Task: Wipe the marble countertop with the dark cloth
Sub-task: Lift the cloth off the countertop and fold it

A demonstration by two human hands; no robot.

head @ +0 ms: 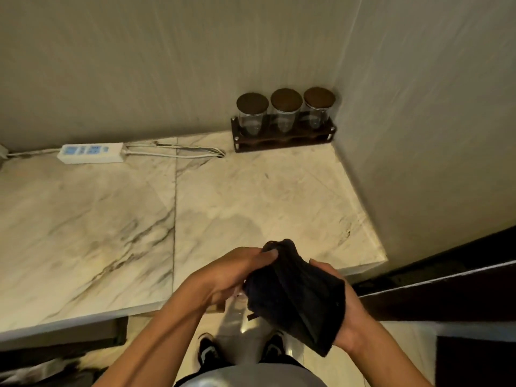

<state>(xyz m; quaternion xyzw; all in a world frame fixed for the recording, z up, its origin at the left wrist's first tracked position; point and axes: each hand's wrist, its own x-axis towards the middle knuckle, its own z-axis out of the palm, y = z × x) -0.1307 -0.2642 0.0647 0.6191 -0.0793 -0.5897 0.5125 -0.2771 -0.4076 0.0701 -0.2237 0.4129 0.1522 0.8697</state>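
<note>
The dark cloth (296, 294) is bunched up between both hands, held in the air just past the front edge of the marble countertop (223, 196). My left hand (237, 272) grips its upper left part with the thumb on top. My right hand (346, 305) cups it from beneath on the right side. The cloth does not touch the marble. A faint damp-looking patch shows on the marble just beyond the hands.
A dark wooden rack (283, 136) with three lidded glass jars stands in the back right corner. A white power strip (92, 153) with its looped cable (178, 150) lies along the back wall. Walls close the back and right; a dark doorway edge is at the right.
</note>
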